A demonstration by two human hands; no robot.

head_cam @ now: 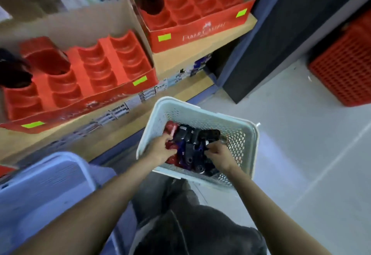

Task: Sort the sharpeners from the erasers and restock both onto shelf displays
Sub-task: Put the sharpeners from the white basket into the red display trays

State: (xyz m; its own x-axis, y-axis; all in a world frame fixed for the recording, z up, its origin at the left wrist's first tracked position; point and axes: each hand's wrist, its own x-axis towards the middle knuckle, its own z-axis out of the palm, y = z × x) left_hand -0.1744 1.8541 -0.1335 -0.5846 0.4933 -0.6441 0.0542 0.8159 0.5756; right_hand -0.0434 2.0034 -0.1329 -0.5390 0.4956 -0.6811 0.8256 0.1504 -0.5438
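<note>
1. Where the stock is: the sharpeners (192,146) are a loose heap of red, black and purple pieces in the white basket (200,110), which sits low in front of the shelf (200,58). They look like sharpeners to me (a couple show round holes), but it's blurry, so I can't rule out erasers in the mix.
2. Hands: the left hand (160,148) has its fingers curled round a red sharpener (170,130) at the left side of the heap. The right hand (217,156) is curled into the dark pieces. I can't tell if it actually has one or is just digging.
3. Handling guess: small hard plastic tubs, light and stiff, so no squish to worry about. Some look shrink-wrapped and shiny, so probably a bit slippery.
4. Where to grab: I'd go round the body, thumb on one side and fingers on the other, not by the wrap or a lid edge. One per hand seems fine.
5. Where they go: the left tray (90,70) and right tray (200,9) have scalloped slots, mostly free, with a piece or two seated at their left ends. Drop each one upright into a slot.
</note>
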